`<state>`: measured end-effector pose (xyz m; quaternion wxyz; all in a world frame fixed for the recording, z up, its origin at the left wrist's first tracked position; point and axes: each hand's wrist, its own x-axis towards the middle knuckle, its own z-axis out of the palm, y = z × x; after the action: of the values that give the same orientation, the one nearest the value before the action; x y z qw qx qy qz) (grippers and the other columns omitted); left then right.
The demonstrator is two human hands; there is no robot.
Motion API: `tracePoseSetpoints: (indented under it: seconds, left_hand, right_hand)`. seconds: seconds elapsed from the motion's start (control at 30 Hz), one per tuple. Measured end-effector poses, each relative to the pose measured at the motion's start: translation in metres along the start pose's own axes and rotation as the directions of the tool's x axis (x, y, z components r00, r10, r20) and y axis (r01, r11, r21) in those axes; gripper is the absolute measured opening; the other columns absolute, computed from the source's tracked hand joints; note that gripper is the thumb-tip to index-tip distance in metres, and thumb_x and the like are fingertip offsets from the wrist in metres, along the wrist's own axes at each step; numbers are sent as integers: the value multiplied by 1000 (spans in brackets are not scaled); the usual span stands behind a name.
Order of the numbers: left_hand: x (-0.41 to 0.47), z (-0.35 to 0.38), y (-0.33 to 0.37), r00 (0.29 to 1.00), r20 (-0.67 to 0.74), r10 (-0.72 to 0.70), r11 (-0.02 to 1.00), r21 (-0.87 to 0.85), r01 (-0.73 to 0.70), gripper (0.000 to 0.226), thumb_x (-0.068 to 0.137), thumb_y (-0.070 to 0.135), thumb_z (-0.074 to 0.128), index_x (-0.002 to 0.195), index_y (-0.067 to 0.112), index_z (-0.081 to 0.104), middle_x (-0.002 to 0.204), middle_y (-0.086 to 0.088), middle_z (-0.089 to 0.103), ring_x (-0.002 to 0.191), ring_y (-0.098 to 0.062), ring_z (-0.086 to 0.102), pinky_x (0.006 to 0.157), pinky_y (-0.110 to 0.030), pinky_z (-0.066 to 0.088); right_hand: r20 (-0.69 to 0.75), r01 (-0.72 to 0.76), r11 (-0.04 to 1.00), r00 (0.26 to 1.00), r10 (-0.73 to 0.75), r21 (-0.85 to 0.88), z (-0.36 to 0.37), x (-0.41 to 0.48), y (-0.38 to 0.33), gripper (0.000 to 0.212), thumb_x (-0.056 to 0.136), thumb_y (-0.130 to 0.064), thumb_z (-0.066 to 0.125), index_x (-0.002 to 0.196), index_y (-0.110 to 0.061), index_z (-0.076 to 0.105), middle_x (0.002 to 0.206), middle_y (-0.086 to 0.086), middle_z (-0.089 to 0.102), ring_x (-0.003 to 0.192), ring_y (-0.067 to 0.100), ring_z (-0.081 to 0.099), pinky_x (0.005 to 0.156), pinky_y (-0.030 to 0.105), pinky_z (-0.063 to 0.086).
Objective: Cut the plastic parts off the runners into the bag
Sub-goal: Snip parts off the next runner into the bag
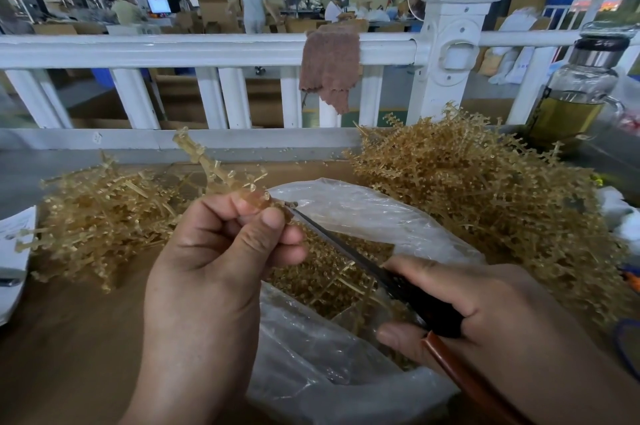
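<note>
My left hand pinches an amber plastic runner that sticks up and away over the clear plastic bag. My right hand grips scissors with dark and brown handles. The blade tips touch the runner right at my left fingertips. Inside the open bag lie many small amber parts and a few runner pieces. A big pile of amber runners rises to the right of the bag, and a flatter pile lies to the left.
A brown tabletop holds everything. A white railing with a brown cloth draped on it runs behind the table. A glass bottle of yellow liquid stands at the far right. White paper lies at the left edge.
</note>
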<state>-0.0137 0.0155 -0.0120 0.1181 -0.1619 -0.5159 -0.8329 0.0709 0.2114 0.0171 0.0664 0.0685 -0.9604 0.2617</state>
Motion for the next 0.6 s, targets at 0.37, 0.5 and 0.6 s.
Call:
tracePoseSetpoints:
  seconds: [0.37,0.5,0.6]
  left_hand:
    - [-1,4,5,998,-30,-57,997,-57,55,9,67,17,75,69,25,71,72,-4,69,67,-19,73,61,-24,59]
    - [-1,4,6,997,-35,-71,996,-61,69,8,63,22,76,69,25,71,72,-4,69,68,-20,74,63,-25,60]
    - [-1,4,6,997,-44,-69,996,-55,66,9,62,23,76,69,26,71,71,-4,69,68,-20,74,63,-25,60]
  right_hand:
    - [-4,17,1000,1000,-17,21,1,0,0,65,65,-84,48,126,-63,42,93,-33,63,79,-13,61,70,8,45]
    - [-11,20,1000,1000,-20,5,2,-1,-1,42,67,-84,46,109,-79,41,91,-31,63,77,-11,61,66,12,48]
    - [-9,2,1000,1000,-2,-14,2,-2,-4,50,69,-82,46,118,-72,43,89,-28,64,74,-10,61,60,16,50]
